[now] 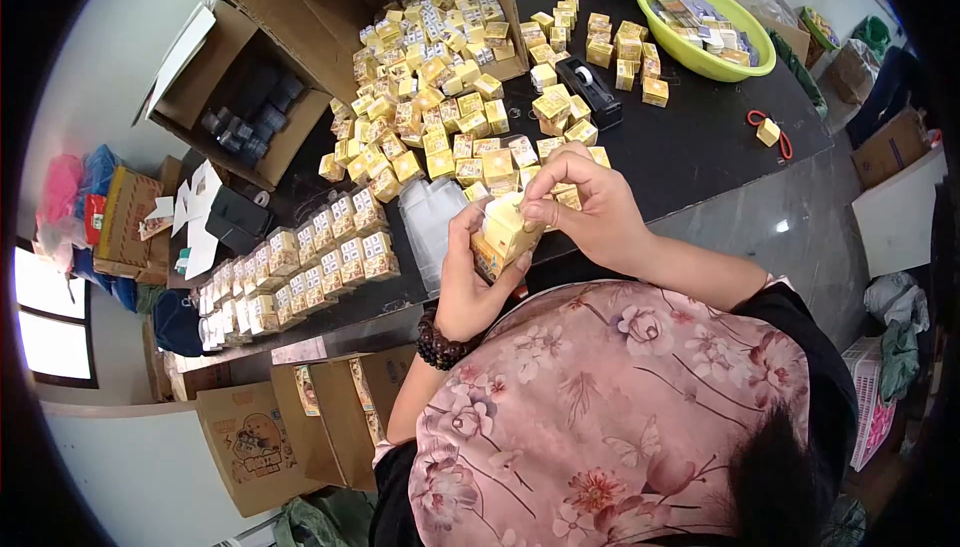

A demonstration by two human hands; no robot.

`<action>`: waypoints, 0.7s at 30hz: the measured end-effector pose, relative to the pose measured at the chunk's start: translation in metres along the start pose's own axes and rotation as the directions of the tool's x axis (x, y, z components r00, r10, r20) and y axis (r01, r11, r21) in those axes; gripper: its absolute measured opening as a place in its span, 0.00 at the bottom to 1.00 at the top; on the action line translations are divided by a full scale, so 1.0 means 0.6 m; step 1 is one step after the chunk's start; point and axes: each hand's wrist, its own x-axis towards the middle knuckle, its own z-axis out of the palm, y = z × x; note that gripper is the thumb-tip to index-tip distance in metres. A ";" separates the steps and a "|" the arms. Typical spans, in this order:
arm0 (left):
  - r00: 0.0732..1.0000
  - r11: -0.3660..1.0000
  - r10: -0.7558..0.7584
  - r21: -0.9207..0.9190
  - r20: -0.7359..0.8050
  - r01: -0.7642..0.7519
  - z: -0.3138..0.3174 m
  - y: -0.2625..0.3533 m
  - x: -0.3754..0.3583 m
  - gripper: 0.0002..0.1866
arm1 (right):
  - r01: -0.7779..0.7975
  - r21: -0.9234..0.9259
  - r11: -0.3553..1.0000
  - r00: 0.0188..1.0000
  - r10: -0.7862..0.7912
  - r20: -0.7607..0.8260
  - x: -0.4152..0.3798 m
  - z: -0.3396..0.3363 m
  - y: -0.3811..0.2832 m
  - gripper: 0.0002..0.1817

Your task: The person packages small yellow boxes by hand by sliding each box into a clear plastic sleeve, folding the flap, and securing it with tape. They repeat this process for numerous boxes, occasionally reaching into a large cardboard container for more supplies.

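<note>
My left hand point(472, 272), with a dark beaded bracelet at the wrist, is wrapped round a small yellow box point(508, 230) in front of my chest. My right hand point(592, 199) pinches at the upper right edge of that box, its thumb and forefinger pressed together; whether they hold a flap or something smaller is too small to tell. Just behind both hands lies a loose heap of small yellow boxes point(440, 97), spilling from a large cardboard box point(290, 32). Clear plastic sheets point(428, 227) lie beside my left hand.
Wrapped packs point(325, 272) stand in rows at the left. A black tape dispenser point(590, 92), a green basin point(655, 32) of cards and red-handled scissors point(785, 142) are on the dark table point(720, 147). Open cartons point(250, 447) stand below the front edge.
</note>
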 end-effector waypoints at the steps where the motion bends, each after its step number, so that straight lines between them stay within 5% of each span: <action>1: 0.999 0.997 -0.004 -0.079 -0.035 0.001 0.003 -0.008 -0.003 0.38 | 0.129 -0.071 0.989 0.991 -0.127 0.033 -0.003 -0.004 0.006 0.09; 3: 0.997 0.988 -0.008 -0.157 -0.073 -0.003 0.009 -0.005 -0.001 0.39 | 0.261 -0.134 0.956 0.964 -0.253 0.078 -0.005 0.001 0.005 0.12; 5: 0.990 0.916 -0.013 -0.399 -0.142 -0.045 0.017 0.014 0.005 0.40 | 0.198 0.199 0.960 0.965 -0.155 -0.214 -0.007 0.019 -0.006 0.18; 6: 0.989 0.916 -0.014 -0.398 -0.144 -0.045 0.018 0.013 0.007 0.40 | 0.198 0.200 0.960 0.965 -0.155 -0.211 -0.006 0.018 -0.001 0.18; 8: 0.988 0.920 0.069 -0.374 -0.136 -0.115 0.020 0.013 0.010 0.39 | -0.109 0.564 0.818 0.993 0.061 0.103 -0.010 0.015 0.021 0.21; 16: 0.998 0.892 -0.015 -0.450 0.057 0.039 -0.004 0.007 0.007 0.30 | -0.102 0.317 0.943 0.961 0.011 0.278 -0.003 -0.010 0.031 0.18; 18: 0.997 0.877 -0.029 -0.476 0.072 0.060 0.000 0.009 0.009 0.29 | 0.068 0.095 0.993 0.925 -0.098 0.366 0.007 -0.022 0.034 0.15; 21: 1.000 0.906 -0.022 -0.422 0.013 0.025 0.008 0.017 0.018 0.28 | 0.110 0.226 0.968 0.955 -0.166 0.246 0.010 -0.012 0.040 0.13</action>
